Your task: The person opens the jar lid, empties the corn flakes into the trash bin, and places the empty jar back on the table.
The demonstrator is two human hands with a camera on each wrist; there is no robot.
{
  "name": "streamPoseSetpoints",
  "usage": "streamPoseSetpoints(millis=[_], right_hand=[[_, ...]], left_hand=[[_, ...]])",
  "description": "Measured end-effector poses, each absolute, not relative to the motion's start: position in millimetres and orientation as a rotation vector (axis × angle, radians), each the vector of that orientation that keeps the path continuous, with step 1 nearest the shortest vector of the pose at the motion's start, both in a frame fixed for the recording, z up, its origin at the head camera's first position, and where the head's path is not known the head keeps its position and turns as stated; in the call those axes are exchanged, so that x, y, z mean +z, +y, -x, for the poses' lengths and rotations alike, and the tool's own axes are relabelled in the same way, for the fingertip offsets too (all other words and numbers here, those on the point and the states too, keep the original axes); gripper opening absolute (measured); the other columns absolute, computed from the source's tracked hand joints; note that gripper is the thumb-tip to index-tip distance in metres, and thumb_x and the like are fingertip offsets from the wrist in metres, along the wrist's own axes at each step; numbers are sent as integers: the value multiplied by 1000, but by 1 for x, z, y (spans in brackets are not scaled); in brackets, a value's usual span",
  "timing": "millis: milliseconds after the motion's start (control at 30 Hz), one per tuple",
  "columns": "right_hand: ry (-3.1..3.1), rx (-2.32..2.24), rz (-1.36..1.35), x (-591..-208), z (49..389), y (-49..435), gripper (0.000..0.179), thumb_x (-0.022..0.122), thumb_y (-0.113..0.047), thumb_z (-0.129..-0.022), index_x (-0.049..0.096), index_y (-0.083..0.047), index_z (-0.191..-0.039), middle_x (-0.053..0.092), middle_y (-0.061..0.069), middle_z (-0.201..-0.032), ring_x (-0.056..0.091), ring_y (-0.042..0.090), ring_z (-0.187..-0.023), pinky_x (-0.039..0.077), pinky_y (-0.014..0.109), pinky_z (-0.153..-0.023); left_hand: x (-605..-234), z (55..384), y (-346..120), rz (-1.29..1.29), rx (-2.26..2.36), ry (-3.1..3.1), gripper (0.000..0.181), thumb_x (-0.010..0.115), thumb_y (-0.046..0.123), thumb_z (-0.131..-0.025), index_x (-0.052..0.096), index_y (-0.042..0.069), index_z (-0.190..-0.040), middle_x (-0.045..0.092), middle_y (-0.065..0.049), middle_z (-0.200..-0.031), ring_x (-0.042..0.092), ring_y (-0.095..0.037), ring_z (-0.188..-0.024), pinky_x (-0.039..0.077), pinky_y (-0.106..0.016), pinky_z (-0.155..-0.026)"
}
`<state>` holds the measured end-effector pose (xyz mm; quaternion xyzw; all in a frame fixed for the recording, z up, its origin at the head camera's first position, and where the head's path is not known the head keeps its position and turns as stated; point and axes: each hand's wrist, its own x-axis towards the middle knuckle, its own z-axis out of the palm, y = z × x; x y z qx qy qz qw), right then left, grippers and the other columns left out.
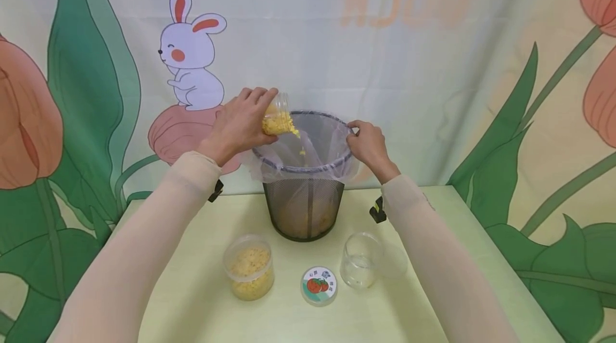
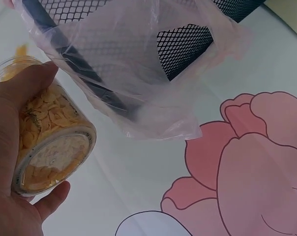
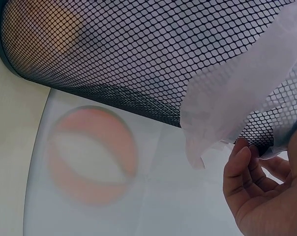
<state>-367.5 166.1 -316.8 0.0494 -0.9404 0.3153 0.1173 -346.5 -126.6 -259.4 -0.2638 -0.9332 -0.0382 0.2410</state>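
My left hand (image 1: pixel 243 121) grips a clear jar (image 2: pixel 55 132) of yellow flakes, tilted over the left rim of a black mesh bin (image 1: pixel 303 209). Flakes (image 1: pixel 302 151) fall from its mouth into the bin. In the left wrist view the jar's round base faces the camera, and fingers and thumb wrap its side. A thin, whitish plastic bag (image 1: pixel 308 172) lines the bin and folds over its rim. At the bin's right rim my right hand (image 1: pixel 369 142) pinches the edge with curled fingers, seen also from below in the right wrist view.
In front of the bin stand a clear tub (image 1: pixel 250 271) of yellow flakes, a round lid (image 1: pixel 319 285) with a tomato picture, and a clear container (image 1: pixel 358 265). Beside that container lies a transparent disc (image 1: pixel 393 261). A printed cloth (image 1: pixel 409 75) hangs behind the table.
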Motion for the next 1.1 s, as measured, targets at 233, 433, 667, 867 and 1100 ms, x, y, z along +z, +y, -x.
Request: streamPoseSetpoints(millis=[233, 433, 667, 867, 1100], right_hand=[[-2750, 930, -144, -317, 367, 167, 46, 45, -14, -92, 58, -12, -136, 72, 11, -96, 46, 14, -55, 35, 26, -50], [-2752, 929, -140, -317, 366, 166, 46, 46, -13, -91, 59, -12, -135, 71, 11, -92, 43, 13, -53, 33, 26, -48], [-2750, 925, -137, -316, 365, 166, 46, 46, -13, -91, 59, -12, -135, 71, 11, -94, 46, 15, -57, 35, 26, -50], [-2753, 922, -137, -316, 366, 166, 45, 46, -13, -92, 59, -12, -135, 71, 11, -96, 50, 17, -60, 37, 27, -52], [-2754, 927, -131, -316, 366, 165, 45, 46, -14, -92, 59, -13, -135, 70, 10, -94, 47, 16, -58, 36, 27, -51]], left_hand=[[-259, 347, -126, 721, -99, -2567, 99, 84, 41, -72, 32, 11, -151, 47, -15, -144, 45, -35, -129, 46, -52, -105], [-260, 347, -127, 719, -91, -2589, 99, 85, 39, -72, 32, 12, -152, 45, -15, -146, 44, -35, -131, 44, -53, -107], [-261, 348, -126, 717, -59, -2587, 98, 84, 40, -72, 32, 13, -151, 45, -14, -145, 44, -35, -131, 44, -53, -107], [-261, 348, -126, 713, -49, -2592, 98, 85, 39, -72, 32, 14, -151, 45, -14, -145, 43, -35, -131, 44, -54, -107], [-261, 347, -125, 723, -29, -2579, 97, 85, 38, -72, 33, 14, -151, 45, -14, -145, 43, -35, -131, 44, -54, -107]])
